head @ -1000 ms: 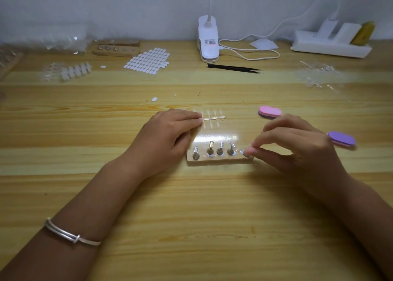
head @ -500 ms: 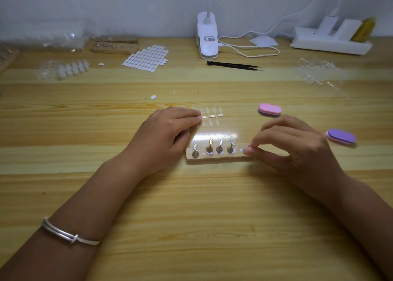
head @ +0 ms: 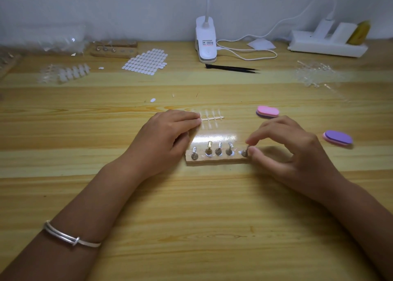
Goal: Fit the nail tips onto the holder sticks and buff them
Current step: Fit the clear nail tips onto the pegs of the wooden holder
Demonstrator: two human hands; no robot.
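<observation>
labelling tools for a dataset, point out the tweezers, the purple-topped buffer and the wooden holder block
tweezers (head: pixel 231 68), head view, mid-shaft
purple-topped buffer (head: pixel 338 137), head view, top face
wooden holder block (head: pixel 214 161), head view, front edge

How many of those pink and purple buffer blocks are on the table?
2. One buffer block lies pink side up beyond the right hand; the other, purple side up, lies to that hand's right. None seems hidden.

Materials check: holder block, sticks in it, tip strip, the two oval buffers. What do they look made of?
The holder block: pale raw wood, matte, rough edge. The holder sticks: likely metal, grey to brass, dull glints. The nail tip strip: clear glossy plastic; the table shows through. The pink buffer and purple buffer: probably foam, matte, layered colours.
</observation>
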